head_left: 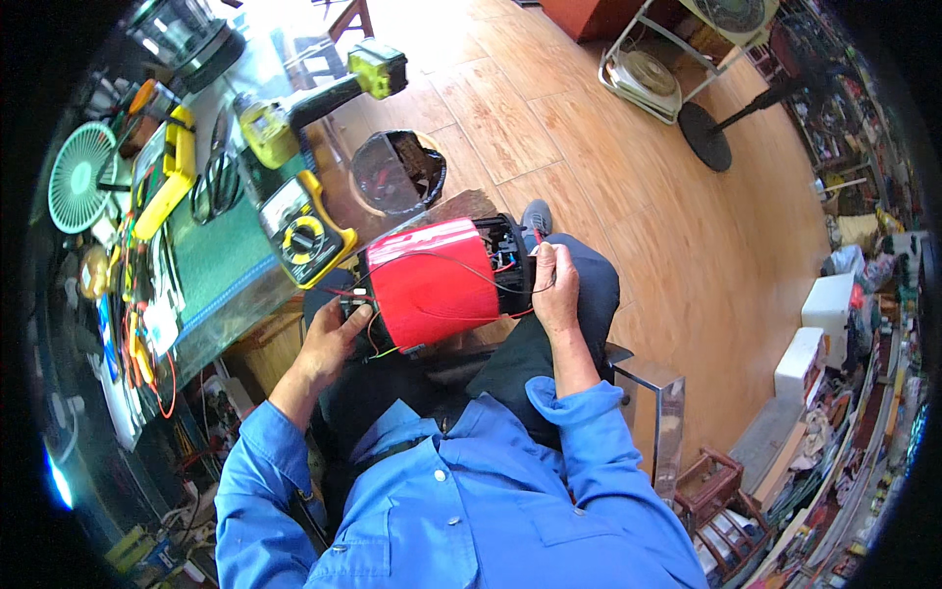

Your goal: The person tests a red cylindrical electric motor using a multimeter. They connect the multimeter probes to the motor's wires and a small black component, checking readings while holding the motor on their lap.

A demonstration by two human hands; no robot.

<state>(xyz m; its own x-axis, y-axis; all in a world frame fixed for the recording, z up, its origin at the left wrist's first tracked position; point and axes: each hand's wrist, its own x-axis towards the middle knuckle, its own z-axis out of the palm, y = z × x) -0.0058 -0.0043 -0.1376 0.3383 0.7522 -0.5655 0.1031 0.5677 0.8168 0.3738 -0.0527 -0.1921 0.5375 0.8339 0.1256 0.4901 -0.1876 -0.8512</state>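
A red cylindrical appliance (432, 280) with black ends lies across my lap. Its right end is open and shows wires and small parts inside. My left hand (334, 339) is closed around the left end, thumb beside a small white piece (360, 293) and some thin wires. At the open end, my right hand (556, 285) pinches a slim red test probe (538, 236); its tip is too small to make out. Thin dark and red leads run across the red shell. A yellow-and-black analog multimeter (304, 236) stands on the table to the left.
The glass-topped table (221, 260) at left carries a yellow-green cordless tool (270, 128), a green round fan grille (83, 177) and tangled leads. A lined bin (392, 177) stands beyond the appliance. Right are a fan stand (706, 137), white boxes (800, 358) and cluttered shelves.
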